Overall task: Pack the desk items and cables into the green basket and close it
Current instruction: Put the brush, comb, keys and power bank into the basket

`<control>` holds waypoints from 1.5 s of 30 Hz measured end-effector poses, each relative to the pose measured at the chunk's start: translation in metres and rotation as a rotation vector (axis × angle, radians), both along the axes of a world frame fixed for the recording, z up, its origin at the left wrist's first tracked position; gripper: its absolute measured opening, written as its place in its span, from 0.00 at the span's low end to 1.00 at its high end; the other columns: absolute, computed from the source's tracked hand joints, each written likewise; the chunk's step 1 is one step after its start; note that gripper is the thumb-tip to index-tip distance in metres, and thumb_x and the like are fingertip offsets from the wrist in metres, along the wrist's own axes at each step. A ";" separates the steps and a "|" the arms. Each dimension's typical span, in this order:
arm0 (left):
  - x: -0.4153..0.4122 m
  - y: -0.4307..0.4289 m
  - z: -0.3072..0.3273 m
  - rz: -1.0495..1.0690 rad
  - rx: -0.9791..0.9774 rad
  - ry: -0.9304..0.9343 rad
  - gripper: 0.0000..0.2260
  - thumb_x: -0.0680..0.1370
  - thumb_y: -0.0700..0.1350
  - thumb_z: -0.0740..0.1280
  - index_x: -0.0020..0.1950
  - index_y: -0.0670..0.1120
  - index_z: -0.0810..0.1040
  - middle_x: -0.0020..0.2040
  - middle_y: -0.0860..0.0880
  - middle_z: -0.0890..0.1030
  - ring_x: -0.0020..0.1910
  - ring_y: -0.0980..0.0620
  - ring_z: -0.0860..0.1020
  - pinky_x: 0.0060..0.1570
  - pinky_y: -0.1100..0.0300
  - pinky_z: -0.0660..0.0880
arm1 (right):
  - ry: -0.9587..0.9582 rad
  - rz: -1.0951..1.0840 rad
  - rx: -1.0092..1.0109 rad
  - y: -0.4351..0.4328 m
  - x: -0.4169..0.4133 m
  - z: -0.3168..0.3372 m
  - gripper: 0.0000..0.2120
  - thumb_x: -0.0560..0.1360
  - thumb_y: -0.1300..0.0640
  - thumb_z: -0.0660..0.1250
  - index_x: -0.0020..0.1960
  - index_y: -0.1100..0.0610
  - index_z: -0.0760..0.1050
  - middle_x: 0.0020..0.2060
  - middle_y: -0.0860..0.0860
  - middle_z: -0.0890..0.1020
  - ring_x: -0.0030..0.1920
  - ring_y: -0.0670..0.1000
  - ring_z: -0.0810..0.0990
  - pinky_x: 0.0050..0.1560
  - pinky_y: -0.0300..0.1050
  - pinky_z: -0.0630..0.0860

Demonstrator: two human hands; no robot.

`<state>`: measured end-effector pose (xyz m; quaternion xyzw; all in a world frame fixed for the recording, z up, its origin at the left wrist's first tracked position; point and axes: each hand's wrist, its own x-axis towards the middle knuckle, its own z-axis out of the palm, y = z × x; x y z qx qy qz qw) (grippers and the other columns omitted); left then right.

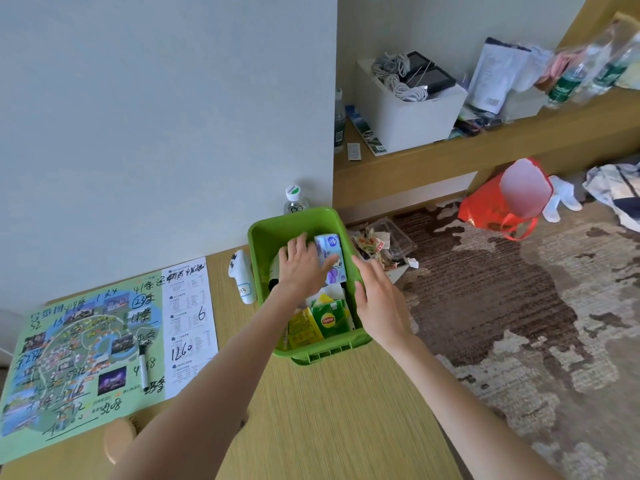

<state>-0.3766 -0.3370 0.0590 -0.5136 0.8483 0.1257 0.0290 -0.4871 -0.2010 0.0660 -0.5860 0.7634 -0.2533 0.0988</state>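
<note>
1. the green basket (292, 220) stands on the wooden desk (329, 414), at the desk's far right corner; its top is open.
2. the left hand (300, 270) is inside the basket, palm down, with its fingers spread over the contents.
3. its thumb lies across a pale blue and purple tissue pack (330, 244), which stands against the basket's right wall; whether the hand grips anything under the palm cannot be told.
4. the right hand (379, 301) lies on the basket's right rim, fingers straight and close together, pointing toward the basket's far side; the thumb dips just inside the wall.
5. at the basket's near end lie a green lipton tea packet (329, 321) and a yellow packet (304, 328), touching each other.
6. just left of the basket, on the desk, lies a white handheld device (242, 280) with a label.
7. just behind the basket stands a water bottle (295, 199) against the wall.
8. well left of the basket a printed map sheet (86, 344) covered in handwriting lies flat, with a marker (143, 370) on it.
9. right of the basket, down on the floor, sits a clear tray of paper scraps (381, 245).
</note>
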 end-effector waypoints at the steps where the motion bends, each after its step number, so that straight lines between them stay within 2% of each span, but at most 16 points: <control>1: 0.005 0.002 0.007 -0.010 -0.012 0.041 0.27 0.81 0.63 0.51 0.68 0.44 0.70 0.75 0.43 0.63 0.72 0.43 0.61 0.69 0.47 0.59 | 0.018 0.005 0.012 0.000 0.000 0.001 0.22 0.81 0.60 0.59 0.74 0.57 0.64 0.61 0.49 0.73 0.36 0.45 0.75 0.29 0.34 0.68; 4: 0.032 0.015 0.029 -0.014 -0.016 0.233 0.19 0.82 0.57 0.56 0.63 0.45 0.75 0.66 0.46 0.72 0.65 0.46 0.69 0.61 0.50 0.67 | 0.089 0.015 0.046 0.002 0.002 0.009 0.22 0.80 0.60 0.59 0.74 0.58 0.63 0.61 0.50 0.73 0.44 0.47 0.78 0.35 0.36 0.71; 6: 0.056 0.028 0.042 0.016 -0.012 0.345 0.16 0.82 0.54 0.57 0.62 0.46 0.76 0.62 0.48 0.74 0.60 0.48 0.73 0.55 0.52 0.71 | 0.150 0.017 0.050 0.006 0.006 0.013 0.23 0.80 0.60 0.61 0.74 0.59 0.63 0.62 0.52 0.73 0.53 0.49 0.77 0.47 0.39 0.76; 8: 0.082 0.043 0.051 0.060 -0.019 0.427 0.13 0.82 0.52 0.58 0.59 0.48 0.78 0.60 0.51 0.76 0.54 0.49 0.76 0.46 0.55 0.73 | 0.216 0.010 0.039 0.013 0.015 0.015 0.23 0.79 0.59 0.62 0.73 0.60 0.63 0.65 0.54 0.71 0.62 0.52 0.74 0.60 0.45 0.73; 10: 0.111 0.060 0.054 0.120 -0.034 0.506 0.11 0.82 0.49 0.60 0.56 0.48 0.79 0.57 0.52 0.78 0.48 0.51 0.77 0.41 0.57 0.72 | 0.259 0.020 0.015 0.022 0.029 0.018 0.22 0.78 0.58 0.63 0.72 0.59 0.65 0.68 0.56 0.69 0.67 0.54 0.70 0.65 0.49 0.70; 13: 0.157 0.085 0.048 0.232 -0.004 0.595 0.09 0.81 0.47 0.61 0.53 0.48 0.80 0.54 0.53 0.79 0.48 0.55 0.78 0.43 0.57 0.75 | 0.260 0.080 -0.055 0.039 0.063 0.019 0.20 0.77 0.59 0.64 0.68 0.58 0.69 0.67 0.55 0.70 0.67 0.55 0.70 0.65 0.51 0.70; 15: 0.190 0.102 0.038 0.304 0.020 0.588 0.08 0.81 0.46 0.61 0.52 0.49 0.80 0.53 0.54 0.79 0.47 0.57 0.78 0.42 0.58 0.75 | 0.212 0.154 -0.102 0.051 0.092 0.016 0.19 0.75 0.61 0.65 0.66 0.57 0.70 0.66 0.54 0.71 0.66 0.54 0.70 0.65 0.50 0.70; 20: 0.268 0.147 -0.002 0.515 0.071 0.409 0.08 0.79 0.44 0.61 0.51 0.51 0.80 0.53 0.55 0.80 0.44 0.57 0.78 0.39 0.58 0.77 | 0.201 0.371 -0.086 0.077 0.160 -0.002 0.22 0.71 0.66 0.67 0.64 0.59 0.73 0.65 0.56 0.73 0.66 0.56 0.72 0.69 0.53 0.67; 23: 0.304 0.171 -0.027 0.616 0.132 0.315 0.08 0.79 0.43 0.62 0.52 0.48 0.80 0.53 0.50 0.81 0.46 0.50 0.81 0.40 0.57 0.76 | 0.208 0.457 -0.030 0.084 0.189 -0.017 0.20 0.70 0.67 0.67 0.61 0.59 0.74 0.62 0.55 0.75 0.61 0.57 0.74 0.67 0.53 0.69; 26: 0.321 0.189 -0.046 0.681 0.196 0.182 0.09 0.80 0.44 0.61 0.57 0.44 0.77 0.55 0.45 0.80 0.44 0.44 0.80 0.41 0.51 0.79 | 0.188 0.534 0.081 0.090 0.212 -0.035 0.17 0.69 0.69 0.68 0.58 0.60 0.76 0.59 0.55 0.76 0.58 0.56 0.76 0.64 0.51 0.71; 30: 0.322 0.195 -0.059 0.688 0.222 0.104 0.17 0.79 0.50 0.63 0.63 0.42 0.68 0.57 0.43 0.76 0.51 0.41 0.79 0.42 0.48 0.79 | 0.149 0.614 0.215 0.096 0.229 -0.058 0.16 0.73 0.69 0.65 0.60 0.61 0.75 0.58 0.54 0.75 0.57 0.54 0.76 0.62 0.49 0.72; 33: 0.319 0.190 -0.064 0.691 0.207 0.069 0.20 0.78 0.53 0.66 0.61 0.41 0.65 0.56 0.43 0.76 0.54 0.41 0.78 0.40 0.49 0.77 | 0.129 0.647 0.265 0.093 0.238 -0.067 0.17 0.74 0.69 0.64 0.63 0.60 0.73 0.59 0.53 0.74 0.57 0.52 0.75 0.62 0.47 0.73; 35: 0.317 0.186 -0.067 0.692 0.185 0.047 0.18 0.79 0.52 0.65 0.59 0.42 0.64 0.54 0.43 0.77 0.53 0.42 0.78 0.38 0.49 0.76 | 0.125 0.650 0.271 0.088 0.243 -0.070 0.18 0.75 0.68 0.64 0.63 0.59 0.72 0.59 0.53 0.73 0.56 0.51 0.75 0.60 0.47 0.74; 39: 0.320 0.175 -0.075 0.718 0.162 0.120 0.10 0.80 0.47 0.59 0.54 0.41 0.68 0.49 0.42 0.79 0.46 0.42 0.79 0.36 0.53 0.72 | 0.154 0.649 0.272 0.068 0.255 -0.074 0.18 0.73 0.69 0.66 0.62 0.59 0.73 0.57 0.53 0.74 0.55 0.52 0.75 0.59 0.47 0.74; 42: 0.324 0.168 -0.072 0.745 0.191 0.270 0.12 0.79 0.49 0.59 0.51 0.41 0.73 0.45 0.43 0.80 0.41 0.44 0.78 0.39 0.52 0.76 | 0.186 0.685 0.286 0.054 0.265 -0.080 0.21 0.72 0.68 0.68 0.64 0.60 0.72 0.59 0.53 0.73 0.60 0.53 0.72 0.63 0.47 0.70; 45: 0.335 0.156 -0.065 0.785 0.238 0.409 0.16 0.79 0.51 0.59 0.55 0.39 0.74 0.44 0.41 0.80 0.41 0.41 0.79 0.42 0.51 0.77 | 0.168 0.667 0.304 0.038 0.276 -0.085 0.20 0.73 0.66 0.67 0.65 0.60 0.71 0.61 0.53 0.73 0.62 0.53 0.71 0.65 0.46 0.68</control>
